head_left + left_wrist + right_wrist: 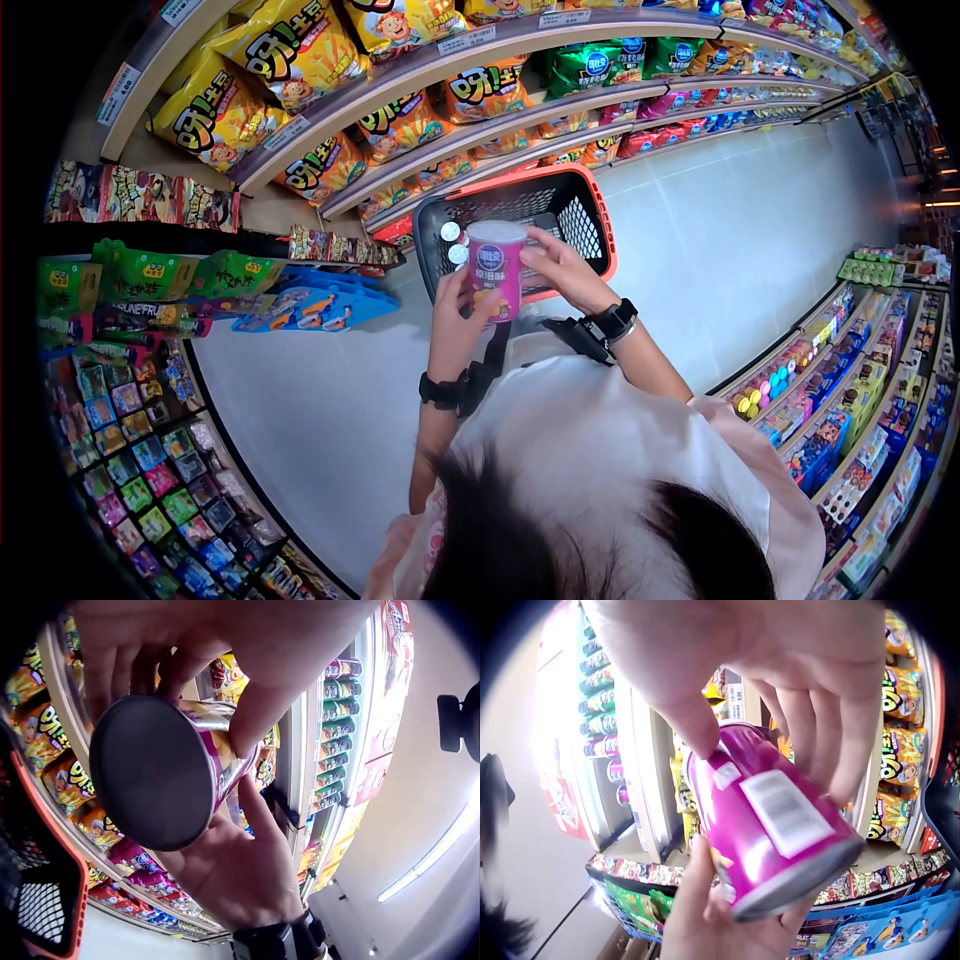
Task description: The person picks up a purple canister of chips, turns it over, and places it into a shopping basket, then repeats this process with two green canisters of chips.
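A short purple can (496, 275) with a pale lid is held up between both hands, above the near edge of a black and orange basket (433, 250). The left hand (460, 325) grips its lower left side, thumb across the front label. At the upper right side, the right hand (568, 272) pinches it near the lid. The can's dark metal base (154, 772) faces the left wrist view. A white barcode label shows on the purple can (772, 817) in the right wrist view, with fingers of both hands around it.
Two white-topped items (451, 232) are at the basket's left side. Shelves of yellow and orange snack bags (290, 50) curve along the far side. Hanging green packets (145, 272) are at left, and more stocked shelves (860, 400) at right. Grey floor (700, 240) lies between.
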A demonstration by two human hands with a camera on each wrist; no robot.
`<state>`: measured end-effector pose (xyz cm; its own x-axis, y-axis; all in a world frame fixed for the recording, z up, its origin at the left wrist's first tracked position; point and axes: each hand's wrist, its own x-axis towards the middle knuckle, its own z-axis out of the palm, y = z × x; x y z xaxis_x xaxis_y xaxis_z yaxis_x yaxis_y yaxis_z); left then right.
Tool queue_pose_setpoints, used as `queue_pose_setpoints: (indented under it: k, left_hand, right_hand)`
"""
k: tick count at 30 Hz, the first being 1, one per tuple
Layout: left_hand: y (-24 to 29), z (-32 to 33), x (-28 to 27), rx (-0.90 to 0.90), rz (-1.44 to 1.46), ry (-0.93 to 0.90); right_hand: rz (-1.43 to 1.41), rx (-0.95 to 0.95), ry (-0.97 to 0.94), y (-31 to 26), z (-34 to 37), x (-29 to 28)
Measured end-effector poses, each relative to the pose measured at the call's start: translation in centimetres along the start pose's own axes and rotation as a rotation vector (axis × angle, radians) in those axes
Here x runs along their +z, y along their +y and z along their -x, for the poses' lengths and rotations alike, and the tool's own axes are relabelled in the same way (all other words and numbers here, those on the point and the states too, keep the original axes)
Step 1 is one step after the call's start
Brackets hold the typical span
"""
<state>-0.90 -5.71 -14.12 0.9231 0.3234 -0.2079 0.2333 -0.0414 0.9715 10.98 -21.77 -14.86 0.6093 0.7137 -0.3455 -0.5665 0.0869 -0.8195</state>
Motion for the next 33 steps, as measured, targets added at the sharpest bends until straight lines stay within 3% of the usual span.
queue_pose_setpoints:
  k: [2, 5, 7, 9, 11, 12, 14, 15, 16, 18, 19, 21, 22, 24, 26, 29, 33]
  left_hand:
    - [-1.2, -0.2, 0.2, 0.056, -0.204, -0.019]
    - [-5.2, -0.8, 1.1, 0.031, -0.097, -0.078]
    - [-7.2, -1.1, 1.5, 0.025, -0.247, -0.11]
    - [-8.0, -1.4, 2.1, -0.085, -0.424, -0.137]
    - [-11.0, -2.0, 3.2, -0.094, -0.3, -0.114]
    - [-13.4, -2.5, 3.3, -0.075, -0.479, -0.167]
    - [-14.7, -5.6, 4.7, -0.383, -0.122, -0.237]
    - [-17.3, -6.5, 5.1, -0.427, -0.082, -0.265]
    - [-19.2, -7.7, 5.6, -0.473, -0.044, -0.291]
    - [-22.6, -10.1, 6.7, -0.646, 0.23, -0.248]
    - [-26.3, -11.7, 7.0, -0.714, 0.307, -0.142]
    - [-32.4, -15.9, 7.6, -0.842, 0.479, 0.029]
    - [-37.4, -17.5, 7.6, -0.859, 0.556, -0.01]
    - [-45.8, -21.2, 8.3, -1.03, 0.716, 0.051]
    - [-54.6, -24.1, 9.0, -1.092, 0.871, 0.147]
    - [-64.6, -26.9, 9.9, -1.047, 0.902, 0.194]
    - [-73.6, -29.2, 9.8, -1.051, 0.593, 0.313]
  right_hand:
    - [-0.053, 0.08, -0.024, 0.6, -0.2, -0.9]
    - [-0.205, 0.125, -0.011, 1.5, 0.4, -1.8]
    - [-0.284, 0.184, 0.004, 2.5, 0.0, -3.2]
    - [-0.071, 0.25, 0.163, 3.7, -0.2, -4.0]
    - [-0.092, 0.243, 0.213, 6.1, -1.1, -5.4]
    - [0.032, 0.286, 0.199, 5.5, -1.6, -5.8]
    - [0.186, 0.201, 0.194, 10.3, -4.1, -8.8]
    - [0.213, 0.093, 0.21, 15.5, -5.5, -11.1]
    - [0.337, 0.026, 0.244, 16.2, -7.2, -12.2]
    - [0.467, 0.095, 0.37, 20.2, -10.8, -14.4]
    - [0.482, 0.027, 0.369, 20.7, -13.1, -15.2]
    - [0.368, 0.075, 0.317, 27.0, -18.1, -19.0]
    - [0.343, 0.281, 0.294, 28.7, -20.5, -20.9]
    - [0.525, 0.311, 0.387, 37.4, -25.6, -25.0]
    - [0.704, 0.448, 0.386, 42.3, -30.0, -28.0]
    - [0.823, 0.519, 0.417, 50.5, -34.9, -31.5]
    - [0.758, 0.447, 0.531, 60.0, -37.3, -32.8]
